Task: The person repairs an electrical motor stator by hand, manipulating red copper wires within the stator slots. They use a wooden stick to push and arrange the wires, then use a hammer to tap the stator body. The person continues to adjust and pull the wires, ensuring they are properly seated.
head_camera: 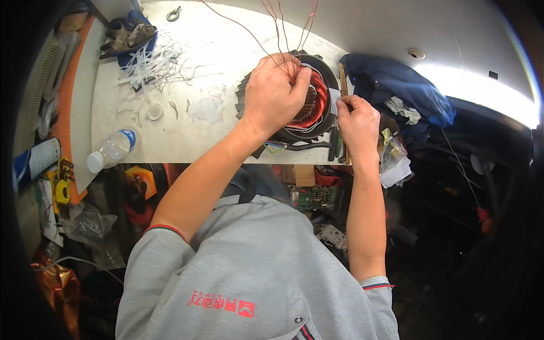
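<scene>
An electric motor stator [326, 111] with a black finned housing stands on the white bench, its red copper winding [319, 102] showing inside the bore. My left hand [276, 87] lies over the stator's left side, with thumb and fingers closed on thin copper lead wires [278, 36] that rise beyond it. At the stator's right rim, my right hand [358, 121] pinches a small piece of white insulating sheet [333, 102]. Under and beside that hand lie a flat wooden strip [343, 78] and dark-handled tools [335, 144]. A black cable [308, 146] comes off the stator's near side.
Left on the bench [204, 146] are white strip scraps [148, 63], work gloves [129, 38], a tape roll [154, 111] and a plastic bottle [114, 148]. An eye bolt [173, 14] lies at the back. Dark blue cloth [391, 89] is heaped at the right.
</scene>
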`<state>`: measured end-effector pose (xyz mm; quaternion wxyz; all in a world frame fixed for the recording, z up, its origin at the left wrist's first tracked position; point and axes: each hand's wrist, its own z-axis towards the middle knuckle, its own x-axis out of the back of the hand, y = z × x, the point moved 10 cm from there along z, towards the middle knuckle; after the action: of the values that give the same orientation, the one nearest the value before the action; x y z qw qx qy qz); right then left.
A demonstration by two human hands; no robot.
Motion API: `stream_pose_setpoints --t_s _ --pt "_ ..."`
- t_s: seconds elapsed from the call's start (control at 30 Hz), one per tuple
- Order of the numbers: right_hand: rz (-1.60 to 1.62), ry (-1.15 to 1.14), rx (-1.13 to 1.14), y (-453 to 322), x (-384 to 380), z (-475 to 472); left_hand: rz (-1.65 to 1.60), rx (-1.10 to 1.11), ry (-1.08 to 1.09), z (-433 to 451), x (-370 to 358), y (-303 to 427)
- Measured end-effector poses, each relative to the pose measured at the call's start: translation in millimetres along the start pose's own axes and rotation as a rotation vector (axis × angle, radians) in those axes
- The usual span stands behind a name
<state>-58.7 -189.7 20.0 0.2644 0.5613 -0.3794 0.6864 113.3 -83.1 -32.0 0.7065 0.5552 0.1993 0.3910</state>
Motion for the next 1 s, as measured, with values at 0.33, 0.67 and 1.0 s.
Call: stream_pose_setpoints --t_s 0.33,0.67,1.0 --pt "-0.052 -0.057 0.03 -7.2 -9.5 4.7 0.024 -0.045 0.022 -0.3 2.4 3.4" --pt "-0.091 -0.093 0.009 -12.4 -17.9 8.2 0.027 -0.092 0.036 -0.5 3.1 5.2" --pt "-0.094 -0.007 0.162 -26.2 -26.6 10.8 0.023 -0.084 0.052 -0.2 4.8 7.1"
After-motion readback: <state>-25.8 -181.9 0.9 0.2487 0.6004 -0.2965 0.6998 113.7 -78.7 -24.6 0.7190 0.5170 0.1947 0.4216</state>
